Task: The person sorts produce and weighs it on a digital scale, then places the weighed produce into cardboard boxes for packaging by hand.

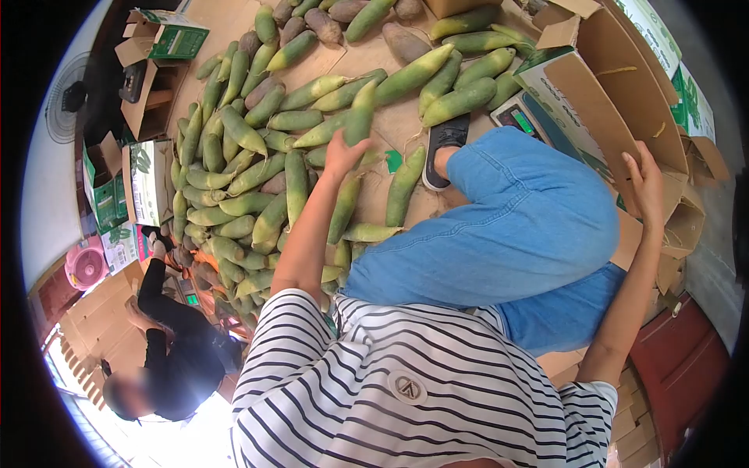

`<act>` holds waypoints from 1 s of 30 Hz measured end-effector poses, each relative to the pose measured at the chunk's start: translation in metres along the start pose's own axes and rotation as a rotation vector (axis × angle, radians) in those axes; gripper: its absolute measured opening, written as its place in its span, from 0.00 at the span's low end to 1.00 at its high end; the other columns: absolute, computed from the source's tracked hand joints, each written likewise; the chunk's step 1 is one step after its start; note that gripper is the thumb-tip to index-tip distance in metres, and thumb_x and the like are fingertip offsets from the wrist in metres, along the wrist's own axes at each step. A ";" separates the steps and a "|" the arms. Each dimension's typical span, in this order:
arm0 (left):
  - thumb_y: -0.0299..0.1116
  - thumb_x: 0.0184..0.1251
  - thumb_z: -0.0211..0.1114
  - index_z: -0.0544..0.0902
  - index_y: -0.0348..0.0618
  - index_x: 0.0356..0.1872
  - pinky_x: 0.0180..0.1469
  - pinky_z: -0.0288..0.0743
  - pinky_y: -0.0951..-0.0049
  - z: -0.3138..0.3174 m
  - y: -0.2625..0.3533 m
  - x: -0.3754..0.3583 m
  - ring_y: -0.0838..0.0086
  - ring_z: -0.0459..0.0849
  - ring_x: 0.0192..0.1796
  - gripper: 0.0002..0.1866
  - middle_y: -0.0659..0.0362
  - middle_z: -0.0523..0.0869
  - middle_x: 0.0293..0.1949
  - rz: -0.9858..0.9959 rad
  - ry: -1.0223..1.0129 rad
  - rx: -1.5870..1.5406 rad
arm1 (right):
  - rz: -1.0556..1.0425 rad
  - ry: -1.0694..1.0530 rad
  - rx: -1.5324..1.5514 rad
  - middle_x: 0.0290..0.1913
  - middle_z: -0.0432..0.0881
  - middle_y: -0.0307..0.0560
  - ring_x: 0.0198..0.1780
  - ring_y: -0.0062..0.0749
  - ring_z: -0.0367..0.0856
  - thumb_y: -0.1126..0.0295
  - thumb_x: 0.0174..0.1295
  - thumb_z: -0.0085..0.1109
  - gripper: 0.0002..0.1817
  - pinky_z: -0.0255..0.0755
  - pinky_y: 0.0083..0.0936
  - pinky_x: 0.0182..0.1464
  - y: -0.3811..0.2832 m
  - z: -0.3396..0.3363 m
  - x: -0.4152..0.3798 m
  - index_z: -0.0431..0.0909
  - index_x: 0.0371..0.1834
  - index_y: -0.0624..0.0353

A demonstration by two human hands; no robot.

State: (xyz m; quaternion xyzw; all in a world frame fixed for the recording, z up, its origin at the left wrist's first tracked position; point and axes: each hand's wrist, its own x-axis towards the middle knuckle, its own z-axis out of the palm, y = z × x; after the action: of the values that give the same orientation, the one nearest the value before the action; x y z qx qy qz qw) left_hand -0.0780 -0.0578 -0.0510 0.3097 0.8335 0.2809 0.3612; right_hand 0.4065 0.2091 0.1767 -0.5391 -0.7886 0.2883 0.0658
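My left hand [343, 156] is closed around the lower part of a green radish [360, 117], which stands nearly upright over the pile. Many more green radishes [242, 129] lie heaped around that hand, some with brownish, soil-coloured skin. At the right, my right hand [646, 183] has its fingers stretched out against the side of an open cardboard box [585, 101]. The inside of this box is only partly visible. Beside my shoe, a scale [519, 117] with a lit green display sits at the box's edge.
Another person [187, 343] in dark clothes bends over the radishes at the lower left, near a second scale display [191, 299]. Green-and-white boxes [148, 179] line the left side. A pink fan [86, 264] and a standing fan [66, 97] are beyond them.
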 end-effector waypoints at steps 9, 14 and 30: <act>0.49 0.50 0.71 0.72 0.29 0.47 0.56 0.70 0.58 -0.085 0.004 -0.033 0.51 0.75 0.55 0.33 0.42 0.77 0.50 0.033 0.261 0.551 | -0.032 0.047 -0.019 0.45 0.78 0.49 0.46 0.35 0.76 0.65 0.66 0.52 0.15 0.68 0.27 0.50 0.007 0.002 0.001 0.72 0.51 0.62; 0.52 0.47 0.71 0.68 0.32 0.50 0.51 0.74 0.57 -0.091 -0.100 -0.088 0.49 0.78 0.50 0.38 0.40 0.73 0.50 -0.434 0.054 0.826 | 0.032 0.021 -0.067 0.49 0.78 0.52 0.48 0.40 0.77 0.62 0.65 0.54 0.18 0.68 0.29 0.52 0.005 0.000 0.001 0.71 0.53 0.62; 0.43 0.61 0.64 0.77 0.33 0.46 0.39 0.71 0.75 -0.071 0.017 -0.056 0.76 0.79 0.37 0.22 0.57 0.81 0.38 -0.208 0.197 -0.575 | 0.003 -0.001 0.035 0.44 0.79 0.49 0.45 0.32 0.76 0.66 0.66 0.51 0.14 0.68 0.25 0.49 0.012 0.001 0.004 0.72 0.51 0.61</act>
State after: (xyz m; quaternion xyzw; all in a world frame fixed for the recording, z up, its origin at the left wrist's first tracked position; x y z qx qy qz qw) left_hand -0.0966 -0.1044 0.0264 0.0796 0.7782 0.4952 0.3780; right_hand 0.4145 0.2150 0.1688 -0.5388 -0.7826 0.3027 0.0743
